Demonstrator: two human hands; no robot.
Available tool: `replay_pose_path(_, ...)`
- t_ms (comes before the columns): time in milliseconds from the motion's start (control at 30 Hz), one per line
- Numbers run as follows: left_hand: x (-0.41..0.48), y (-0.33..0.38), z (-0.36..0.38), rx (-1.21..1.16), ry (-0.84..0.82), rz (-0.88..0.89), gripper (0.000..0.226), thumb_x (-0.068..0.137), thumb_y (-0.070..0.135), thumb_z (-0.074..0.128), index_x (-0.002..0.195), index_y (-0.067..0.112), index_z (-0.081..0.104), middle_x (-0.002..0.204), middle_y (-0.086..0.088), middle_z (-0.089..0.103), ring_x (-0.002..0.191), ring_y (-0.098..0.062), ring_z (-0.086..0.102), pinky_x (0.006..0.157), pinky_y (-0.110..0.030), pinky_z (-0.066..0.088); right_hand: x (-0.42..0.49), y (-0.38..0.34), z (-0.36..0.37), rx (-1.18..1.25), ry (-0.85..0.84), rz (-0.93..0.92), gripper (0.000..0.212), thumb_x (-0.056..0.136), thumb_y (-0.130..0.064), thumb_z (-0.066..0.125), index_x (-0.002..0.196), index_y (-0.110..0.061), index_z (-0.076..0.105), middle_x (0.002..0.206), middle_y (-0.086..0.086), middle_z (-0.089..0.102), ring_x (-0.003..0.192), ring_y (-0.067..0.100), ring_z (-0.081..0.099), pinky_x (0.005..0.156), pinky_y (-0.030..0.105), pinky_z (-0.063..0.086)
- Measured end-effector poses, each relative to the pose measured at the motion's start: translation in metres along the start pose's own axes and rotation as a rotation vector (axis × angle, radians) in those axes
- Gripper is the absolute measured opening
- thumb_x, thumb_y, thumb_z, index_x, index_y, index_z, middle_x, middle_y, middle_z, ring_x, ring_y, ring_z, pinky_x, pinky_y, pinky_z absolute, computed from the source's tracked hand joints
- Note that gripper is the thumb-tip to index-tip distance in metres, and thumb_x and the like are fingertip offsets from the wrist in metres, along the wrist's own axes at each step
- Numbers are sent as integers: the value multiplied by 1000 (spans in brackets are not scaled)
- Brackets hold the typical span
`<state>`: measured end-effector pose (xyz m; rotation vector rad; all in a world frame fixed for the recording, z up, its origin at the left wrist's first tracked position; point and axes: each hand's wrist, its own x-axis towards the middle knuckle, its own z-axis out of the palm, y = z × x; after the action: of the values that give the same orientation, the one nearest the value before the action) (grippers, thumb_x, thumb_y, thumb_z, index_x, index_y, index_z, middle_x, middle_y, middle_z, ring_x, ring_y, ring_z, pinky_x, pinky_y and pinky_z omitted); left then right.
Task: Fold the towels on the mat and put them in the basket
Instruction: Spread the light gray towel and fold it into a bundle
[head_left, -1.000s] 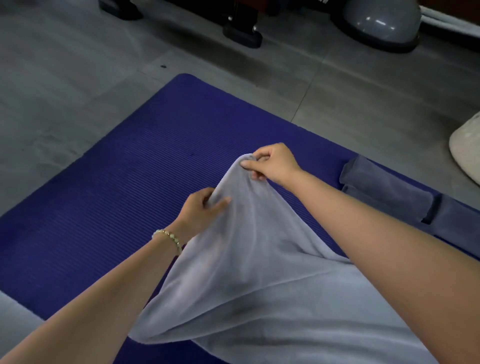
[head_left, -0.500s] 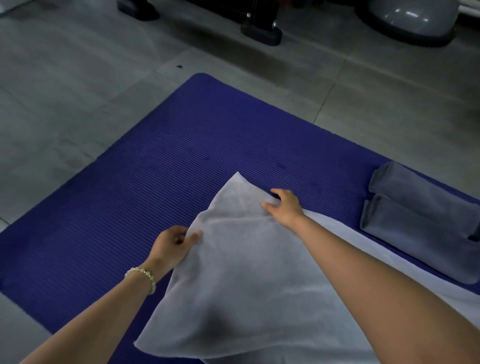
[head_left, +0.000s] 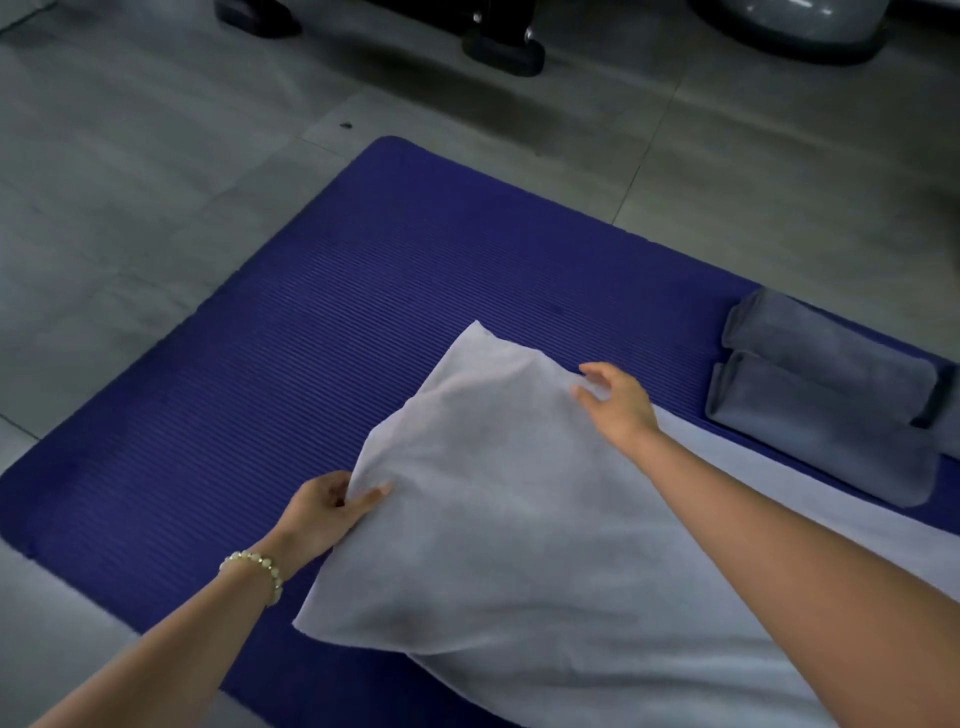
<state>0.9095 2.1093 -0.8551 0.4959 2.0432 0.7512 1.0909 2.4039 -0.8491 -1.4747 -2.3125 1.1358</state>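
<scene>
A light grey towel (head_left: 493, 519) lies spread on the blue ribbed mat (head_left: 322, 322), its far corner pointing away from me. My left hand (head_left: 327, 506) pinches the towel's left edge, thumb on top. Over the towel's right edge hovers my right hand (head_left: 618, 402), fingers relaxed and spread, holding nothing. Two darker grey folded towels (head_left: 821, 395) sit side by side on the mat at the right. No basket is in view.
Grey tiled floor (head_left: 130, 182) surrounds the mat. Black equipment feet (head_left: 504, 49) and a grey rounded base (head_left: 789, 21) stand at the far edge of the view.
The towel's raised corner has come down onto the mat. My right hand let go of it and moved right; my left hand slid down the left edge, still pinching.
</scene>
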Motion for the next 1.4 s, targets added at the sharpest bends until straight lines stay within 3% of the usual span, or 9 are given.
replay_pose_path(233,-39,-9,-12,400,-581,-92,34,71,50,77,99,34,65,91,19,68,84,2,63,66,-8,47,-103,64,-29,-89,-87,-56,40,87,-21,68,125,-14,59,133,6,51,128,21,47,106,25,31)
replay_pose_path(467,-55,6,-5,-636,-29,-23,35,88,31,63,109,4,63,114,-12,68,101,-18,66,81,-22,57,-179,98,-50,-43,-151,80,47,89,-31,64,134,-23,51,151,4,33,142,13,26,107,15,16)
replay_pose_path(633,-62,72,42,-886,-62,70,40,92,27,59,128,10,54,120,-4,66,106,-14,64,87,-25,53,-207,116,-102,-77,-173,171,47,94,-31,57,138,-18,46,151,4,32,140,16,30,109,16,17)
replay_pose_path(733,-74,109,85,-755,-139,158,33,91,20,62,123,12,57,115,-4,68,97,-14,67,68,-19,57,-230,139,-141,-66,-109,241,48,95,-32,56,139,-18,45,148,2,36,136,15,34,104,12,19)
replay_pose_path(900,-102,148,166,-517,-241,201,32,84,21,72,113,14,60,112,-16,68,97,-26,67,86,-42,57,-286,202,-191,10,57,407,47,93,-30,61,137,-19,47,143,1,40,133,18,39,104,19,27)
replay_pose_path(1000,-122,168,213,-417,-293,184,24,82,27,74,102,29,61,101,-3,71,94,-21,67,89,-36,53,-321,248,-205,48,201,511,50,90,-24,65,136,-15,48,143,9,42,131,24,42,104,26,31)
replay_pose_path(1133,-157,192,279,-364,-460,179,18,90,18,64,103,6,63,88,-5,68,74,-7,69,62,-16,54,-361,301,-220,107,323,643,59,87,-27,68,140,-14,44,147,10,38,133,28,39,103,33,37)
replay_pose_path(1267,-191,223,345,-508,-683,145,28,96,12,55,118,-3,60,114,-14,67,104,-19,66,93,-25,52,-391,343,-238,151,464,737,64,83,-39,70,137,-15,45,143,11,45,127,30,46,102,46,43)
replay_pose_path(1400,-213,251,401,-343,-722,285,24,94,27,58,108,11,68,99,2,74,91,-9,69,80,-21,55,-409,379,-253,83,571,755,66,82,-48,67,135,-14,49,149,8,38,135,29,36,109,47,34)
